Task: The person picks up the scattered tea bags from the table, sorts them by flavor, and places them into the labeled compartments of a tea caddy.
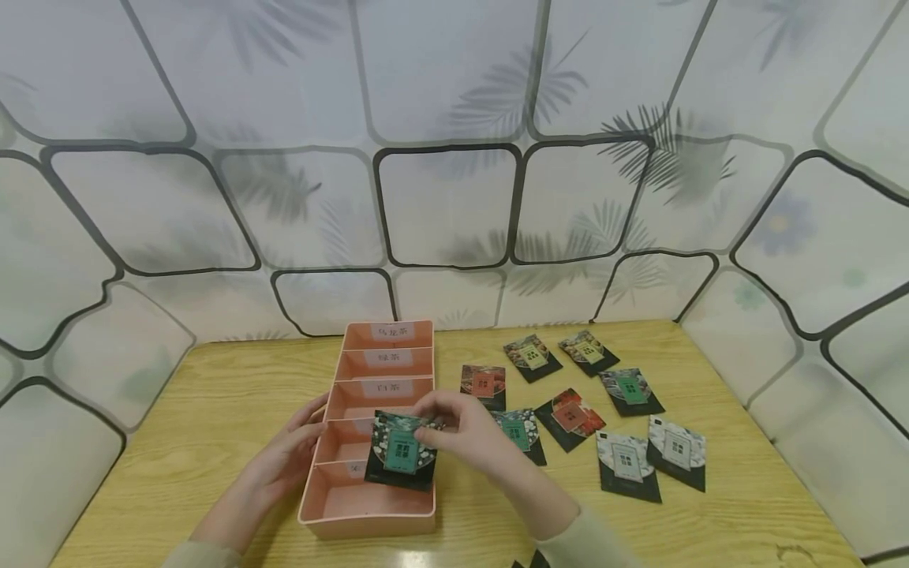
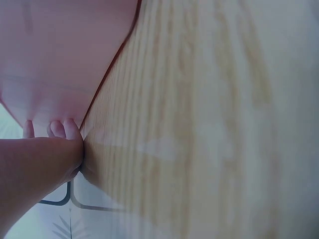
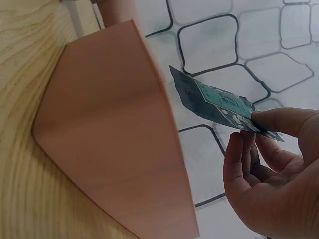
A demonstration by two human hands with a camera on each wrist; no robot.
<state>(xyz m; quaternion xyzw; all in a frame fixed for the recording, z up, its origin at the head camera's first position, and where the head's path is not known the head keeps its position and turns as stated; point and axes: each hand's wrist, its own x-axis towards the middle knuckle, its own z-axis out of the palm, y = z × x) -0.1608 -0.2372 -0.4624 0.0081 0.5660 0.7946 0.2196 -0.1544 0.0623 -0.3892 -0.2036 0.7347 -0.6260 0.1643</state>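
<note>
Head view, with 12 o'clock at the far side of the tabletop (image 1: pixel 234 410). The green-labelled tea sachet (image 1: pixel 402 454) is suspended over the two nearest compartments of the pink divided box (image 1: pixel 365 527), label side up. It lies at 9 o'clock from the right hand (image 1: pixel 469 432), which pinches its 2 o'clock corner between thumb and fingers, and at 3 o'clock from the left hand (image 1: pixel 280 457); the right is therefore the nearer. The left hand grasps nothing, its fingers resting against the box's outer wall at 9 o'clock. The governing relation is sachet to divider (image 1: pixel 337 465): in this view it straddles the line between both compartments. Its long axis appears to run roughly 12 to 6, like the box's, although foreshortening makes this uncertain. Other sachets (image 1: pixel 570 416) lie at 2 to 3 o'clock from the box.
</note>
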